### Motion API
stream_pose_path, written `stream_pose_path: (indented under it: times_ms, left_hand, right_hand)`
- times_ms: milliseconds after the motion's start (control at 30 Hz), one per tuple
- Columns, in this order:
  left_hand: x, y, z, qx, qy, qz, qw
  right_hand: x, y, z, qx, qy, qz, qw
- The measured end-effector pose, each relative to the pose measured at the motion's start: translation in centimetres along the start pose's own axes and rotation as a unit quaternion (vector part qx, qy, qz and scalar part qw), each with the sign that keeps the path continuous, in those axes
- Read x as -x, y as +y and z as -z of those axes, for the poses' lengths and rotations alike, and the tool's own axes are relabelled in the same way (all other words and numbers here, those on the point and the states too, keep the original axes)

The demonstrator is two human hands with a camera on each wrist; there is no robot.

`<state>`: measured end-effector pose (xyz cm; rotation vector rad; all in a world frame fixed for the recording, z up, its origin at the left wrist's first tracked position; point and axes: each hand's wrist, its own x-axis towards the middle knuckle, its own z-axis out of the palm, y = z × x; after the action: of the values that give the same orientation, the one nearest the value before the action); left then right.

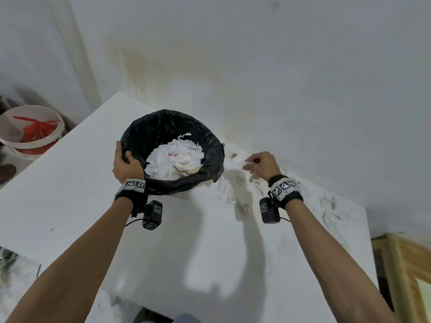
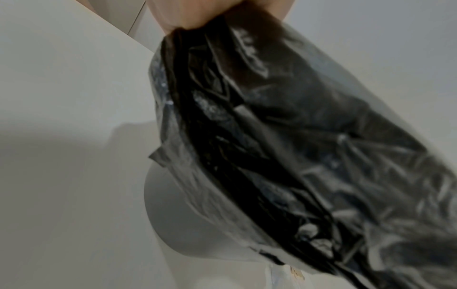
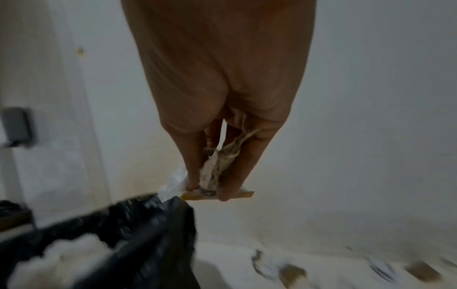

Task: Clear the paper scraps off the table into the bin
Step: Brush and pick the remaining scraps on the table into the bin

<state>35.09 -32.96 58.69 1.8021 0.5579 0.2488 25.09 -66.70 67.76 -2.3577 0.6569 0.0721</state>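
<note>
A bin (image 1: 172, 129) lined with a black bag (image 2: 309, 136) stands on the white table (image 1: 77, 199) near the wall, holding a heap of white paper scraps (image 1: 173, 159). My left hand (image 1: 124, 163) grips the bin's near-left rim over the bag. My right hand (image 1: 258, 163) is to the right of the bin, just above the table, and pinches a bunch of white and brown paper scraps (image 3: 215, 172). More loose scraps (image 1: 235, 194) lie on the table around and below that hand, along the wall.
A white bucket (image 1: 35, 145) with red plastic inside sits on the floor left of the table. A wooden frame (image 1: 405, 269) stands at the lower right. The wall runs close behind the bin and the scraps.
</note>
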Motion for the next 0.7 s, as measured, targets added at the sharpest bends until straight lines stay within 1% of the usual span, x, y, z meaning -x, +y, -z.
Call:
stream_pose_path:
  times_ms: [67, 133, 233, 333, 433, 567, 600, 633, 700]
  left_hand:
    - [0.0, 0.0, 0.1, 0.004, -0.002, 0.002, 1.0]
    - [-0.1, 0.1, 0.1, 0.013, 0.0, 0.008, 1.0]
    - [-0.1, 0.1, 0.0, 0.017, 0.005, 0.014, 1.0]
    - [-0.1, 0.4, 0.2, 0.014, 0.008, 0.024, 1.0]
    - [0.1, 0.8, 0.2, 0.011, 0.014, 0.035, 0.999]
    - [0.1, 1.2, 0.2, 0.009, 0.02, 0.028, 0.999]
    - [0.1, 1.2, 0.1, 0.007, 0.021, 0.023, 0.999]
    - [0.1, 1.3, 0.0, 0.005, 0.021, 0.017, 1.0]
    - [-0.4, 1.2, -0.2, -0.002, 0.019, 0.004, 1.0]
  right_hand:
    - [-0.1, -3.9, 0.8, -0.004, -0.006, 0.033, 0.999]
    - [-0.3, -7.5, 0.4, -0.004, -0.009, 0.073, 0.997]
    - [-1.0, -11.3, -2.4, 0.006, 0.011, 0.129, 0.992]
    - [-1.7, -13.8, -6.3, -0.009, 0.022, 0.143, 0.989]
    - [-2.0, -15.2, -9.7, -0.001, 0.006, 0.153, 0.988]
    - [-2.1, -15.4, -11.8, 0.01, -0.088, 0.169, 0.982]
    - [-2.3, -15.0, -11.7, 0.015, -0.093, 0.179, 0.979]
    - [-2.7, -14.4, -11.4, 0.02, -0.082, 0.195, 0.977]
    - [-4.0, -12.8, -10.3, 0.025, -0.027, 0.217, 0.975]
